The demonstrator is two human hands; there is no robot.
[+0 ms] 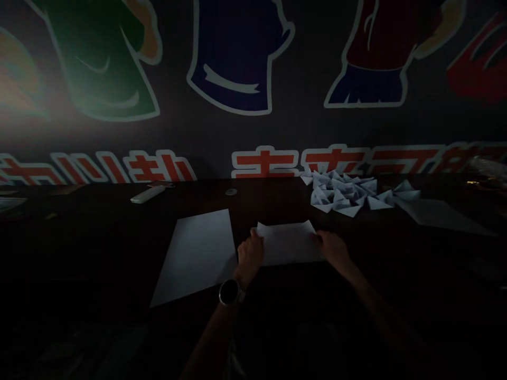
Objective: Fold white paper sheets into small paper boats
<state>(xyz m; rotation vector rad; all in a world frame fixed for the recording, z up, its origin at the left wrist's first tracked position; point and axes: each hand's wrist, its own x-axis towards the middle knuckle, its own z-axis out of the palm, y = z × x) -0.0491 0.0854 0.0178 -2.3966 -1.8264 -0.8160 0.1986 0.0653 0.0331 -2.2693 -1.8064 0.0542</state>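
Observation:
A white sheet of paper (291, 241), folded to about half size, lies on the dark table (99, 248) in front of me. My left hand (250, 255), with a watch on the wrist, pinches the sheet's left edge with curled fingers. My right hand (333, 248) presses on the sheet's right edge, fingers bent over it. A larger flat white sheet (198, 256) lies just left of my left hand.
A heap of several folded white paper pieces (348, 194) sits at the back right, next to another flat sheet (439, 215). A white remote-like bar (147, 195) and a small round object (231, 192) lie near the painted wall (253, 79).

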